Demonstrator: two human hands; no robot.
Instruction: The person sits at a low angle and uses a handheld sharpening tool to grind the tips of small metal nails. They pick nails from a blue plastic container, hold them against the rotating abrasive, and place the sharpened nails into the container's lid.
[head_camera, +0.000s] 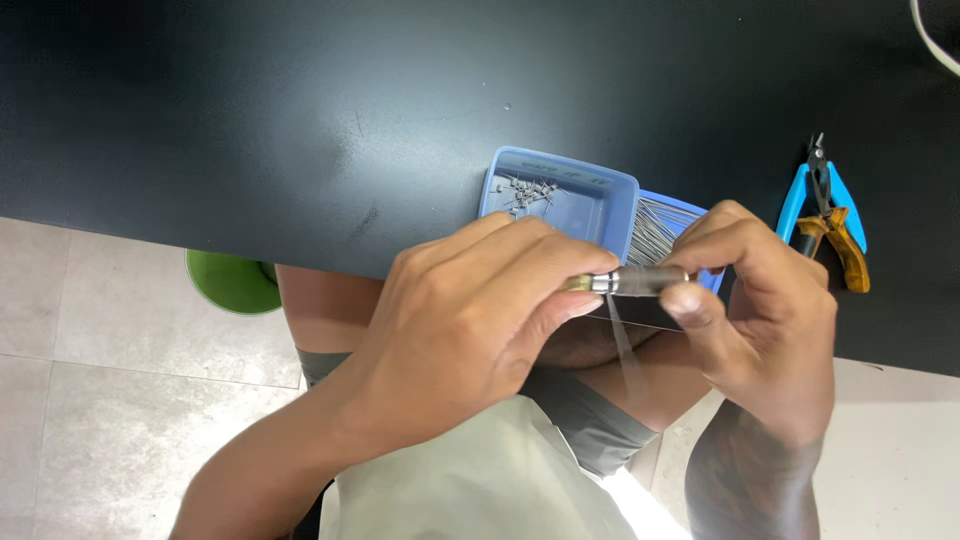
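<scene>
My left hand (470, 320) and my right hand (760, 300) meet over the table's near edge, both pinching a small silver cylindrical metal part (640, 281) with a brass-coloured end. A thin clear strip (622, 345) hangs down from it. Just behind my fingers sits a blue plastic tray (600, 205) with two compartments. The left one holds several small metal pins (528, 190). A bundle of thin straight wires (658, 228) lies in the right one, partly hidden by my right hand.
The black table (300, 120) fills the upper view. Blue-handled cutters (822, 195) and an orange-handled tool (845, 250) lie to the right of the tray. A white cable (935, 45) crosses the top right corner. A green bin (232, 282) stands on the tiled floor under the table edge.
</scene>
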